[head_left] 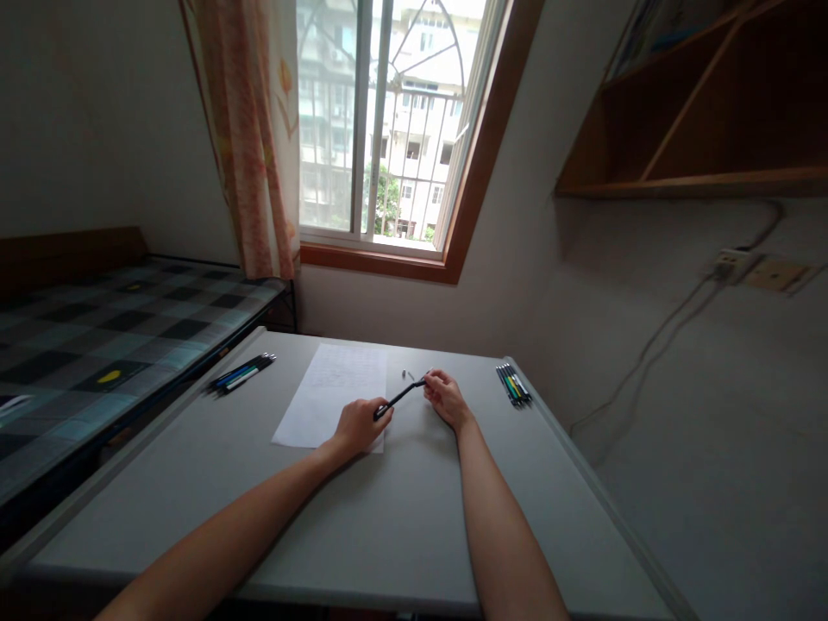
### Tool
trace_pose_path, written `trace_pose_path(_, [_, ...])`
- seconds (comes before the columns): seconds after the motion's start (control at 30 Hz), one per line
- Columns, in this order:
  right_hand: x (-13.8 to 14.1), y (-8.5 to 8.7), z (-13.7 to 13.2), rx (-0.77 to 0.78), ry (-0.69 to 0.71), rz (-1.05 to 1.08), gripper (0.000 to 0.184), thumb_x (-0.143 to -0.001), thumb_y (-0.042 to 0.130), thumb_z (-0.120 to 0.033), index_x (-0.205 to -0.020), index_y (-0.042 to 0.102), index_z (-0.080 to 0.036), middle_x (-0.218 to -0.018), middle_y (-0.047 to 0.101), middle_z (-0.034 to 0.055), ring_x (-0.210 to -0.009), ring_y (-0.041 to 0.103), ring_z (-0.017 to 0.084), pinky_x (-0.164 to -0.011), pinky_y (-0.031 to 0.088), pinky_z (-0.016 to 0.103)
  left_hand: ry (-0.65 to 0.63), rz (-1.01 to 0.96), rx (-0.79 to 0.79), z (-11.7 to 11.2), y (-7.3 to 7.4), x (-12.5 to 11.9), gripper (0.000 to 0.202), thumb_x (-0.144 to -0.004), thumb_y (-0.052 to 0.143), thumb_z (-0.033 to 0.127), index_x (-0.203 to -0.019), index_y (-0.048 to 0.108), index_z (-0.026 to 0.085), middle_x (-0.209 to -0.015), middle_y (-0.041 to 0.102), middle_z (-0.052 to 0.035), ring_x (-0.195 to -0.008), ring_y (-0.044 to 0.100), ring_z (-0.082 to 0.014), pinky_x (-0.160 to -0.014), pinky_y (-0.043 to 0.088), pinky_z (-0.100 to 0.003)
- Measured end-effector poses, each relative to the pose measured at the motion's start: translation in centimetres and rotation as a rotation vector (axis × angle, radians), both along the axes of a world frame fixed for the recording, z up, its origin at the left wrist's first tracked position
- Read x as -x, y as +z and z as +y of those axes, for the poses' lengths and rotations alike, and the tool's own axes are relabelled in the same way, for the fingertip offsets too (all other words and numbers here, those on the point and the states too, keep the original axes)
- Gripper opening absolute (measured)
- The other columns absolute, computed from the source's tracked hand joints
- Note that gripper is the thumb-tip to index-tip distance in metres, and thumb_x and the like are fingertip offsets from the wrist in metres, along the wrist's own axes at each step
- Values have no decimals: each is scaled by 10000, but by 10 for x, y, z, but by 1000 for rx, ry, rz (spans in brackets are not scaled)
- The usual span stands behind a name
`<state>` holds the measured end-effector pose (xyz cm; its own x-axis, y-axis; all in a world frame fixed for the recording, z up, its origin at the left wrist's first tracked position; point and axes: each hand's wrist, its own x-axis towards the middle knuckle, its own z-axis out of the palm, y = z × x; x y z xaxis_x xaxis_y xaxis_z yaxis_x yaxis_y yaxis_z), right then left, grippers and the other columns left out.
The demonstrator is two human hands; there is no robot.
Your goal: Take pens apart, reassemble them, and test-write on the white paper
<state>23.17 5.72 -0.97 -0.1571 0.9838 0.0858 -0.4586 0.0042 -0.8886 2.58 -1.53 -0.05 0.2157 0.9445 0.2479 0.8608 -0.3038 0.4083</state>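
Note:
My left hand (362, 424) is closed around the lower end of a slim black pen (402, 397), which points up and to the right. The fingers of my right hand (445, 395) pinch a dark piece at the pen's far end. A slight bend shows where that piece meets the barrel; I cannot tell whether the two are joined. Just beyond the pen, a small silvery part (404, 373) lies on the table. Under my left hand is a white sheet of paper (329, 388) with faint lines of writing.
On the grey-white table (388, 526), a bundle of pens (242, 375) lies at the left and a row of pens (513, 385) near the right edge. A checked bed (161, 302) is at the left. Wooden shelves (686, 185) hang on the right wall, above a socket with cables (730, 266).

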Motion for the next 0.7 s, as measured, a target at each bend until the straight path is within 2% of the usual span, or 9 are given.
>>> trace_pose_path(0.23, [0,-1,-1,2,44,-39,246,-578,752,-257,-669,535,-184,-544,455,-63,-473,416,48,-434,301,182,-20,-2,-4,1,-1,1,289,-828,435,414,-937,657,265,-766,684,-27,-736,624,-163,-613,375,-221])
trace_pose_path(0.53, [2,0,-1,-10,56,-70,254,-563,760,-278,-666,550,-180,-521,448,-68,-456,394,42,-430,295,177,12,-102,43,-2,5,1,278,-828,456,397,-976,645,258,-896,681,-23,-822,602,-160,-696,392,-233])
trace_pose_path(0.7, [5,3,-4,-3,67,-161,269,-537,770,-297,-680,580,-173,-554,515,-45,-488,444,57,-455,321,187,-19,-160,17,-2,4,2,250,-828,464,364,-957,641,242,-901,668,-9,-799,589,-141,-708,399,-227])
